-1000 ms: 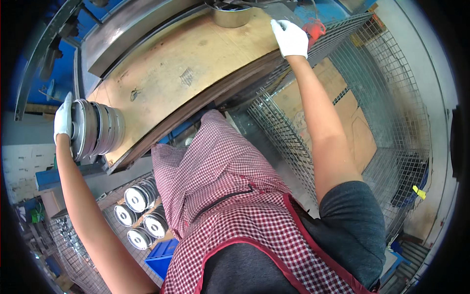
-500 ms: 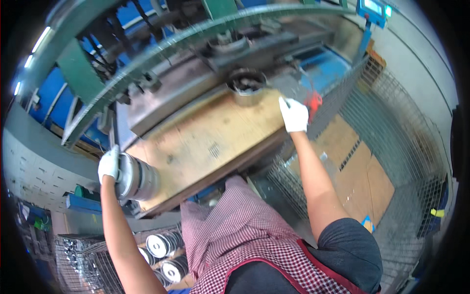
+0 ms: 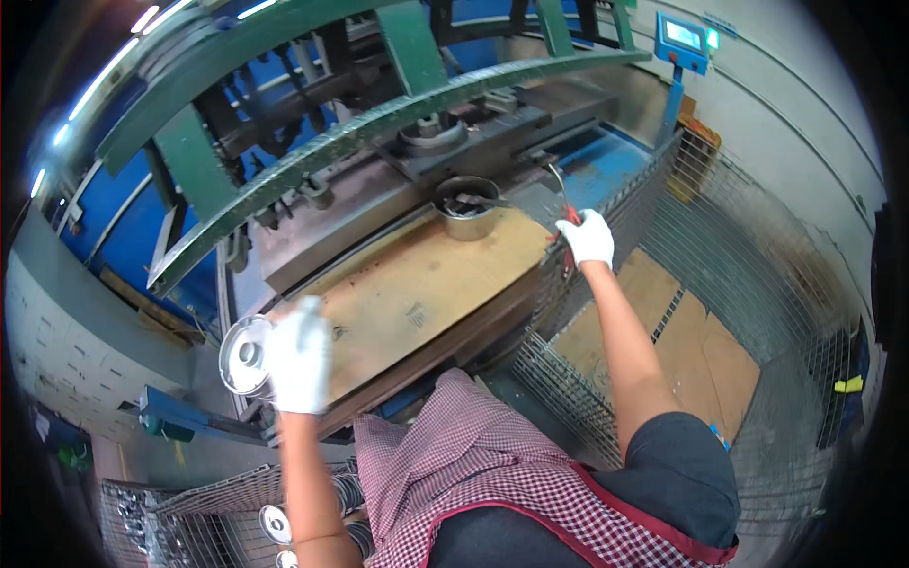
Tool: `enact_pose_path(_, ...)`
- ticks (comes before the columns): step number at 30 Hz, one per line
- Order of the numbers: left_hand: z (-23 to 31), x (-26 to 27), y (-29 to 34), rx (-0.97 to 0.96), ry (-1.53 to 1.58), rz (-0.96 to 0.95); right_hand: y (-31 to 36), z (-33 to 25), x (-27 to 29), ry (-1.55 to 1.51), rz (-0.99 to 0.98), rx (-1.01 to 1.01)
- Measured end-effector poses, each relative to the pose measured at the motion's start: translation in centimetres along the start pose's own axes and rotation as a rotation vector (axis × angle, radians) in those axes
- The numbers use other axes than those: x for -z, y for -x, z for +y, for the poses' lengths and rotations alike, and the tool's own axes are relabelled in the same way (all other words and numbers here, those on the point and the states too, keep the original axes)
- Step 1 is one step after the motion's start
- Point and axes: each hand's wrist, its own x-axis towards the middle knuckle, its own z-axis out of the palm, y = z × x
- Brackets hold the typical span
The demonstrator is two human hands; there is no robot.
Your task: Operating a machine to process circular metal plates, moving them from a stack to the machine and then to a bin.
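Observation:
My right hand (image 3: 591, 239), in a white glove, is closed on a red-handled tool (image 3: 559, 180) with a thin, bent metal end, at the right end of the workbench. Its exact kind is unclear. My left hand (image 3: 301, 358), also white-gloved, is smeared by motion at the bench's left end. It is beside a round, shiny metal part (image 3: 244, 356) with a raised centre and partly covers it. Whether the left fingers touch that part is hidden. A metal pot (image 3: 469, 225) holding dark pieces stands on the cardboard-covered bench top (image 3: 417, 289).
Beyond the bench is a press with a green frame (image 3: 412, 57) and a steel bed (image 3: 331, 227). A blue control box (image 3: 680, 43) stands at the back right. A wire cage (image 3: 757, 246) with cardboard (image 3: 705, 346) is at right; round metal parts (image 3: 276, 523) are at lower left.
My left hand has moved from the outer side of the round metal parts to their right side. My right hand has moved from the bench edge onto the red-handled tool. The view has shifted.

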Motion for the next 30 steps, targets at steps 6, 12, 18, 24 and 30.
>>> enact_pose_path(6, 11.3, -13.1, 7.2, 0.005, 0.369, 0.014, 17.2, -13.5, 4.7, -0.288, -0.385, 0.709)
enact_pose_path(12, 9.5, -11.7, 6.3, 0.396, 1.254, -0.622, 6.8, -5.8, 4.9, 0.33, -0.558, 0.523)
enact_pose_path(18, 14.2, -12.1, 6.1, 0.003, 0.704, -0.713, 1.8, 1.8, 4.6, 1.178, -0.692, 0.647)
enact_pose_path(24, 18.2, -9.9, 4.5, 0.136, 0.865, -1.078, 2.1, 2.8, 7.9, 1.229, -0.71, 0.614)
enact_pose_path(30, 15.8, -8.1, 5.7, -0.134, 1.301, -1.373, 3.4, 3.3, 6.7, 1.243, -0.821, 0.591)
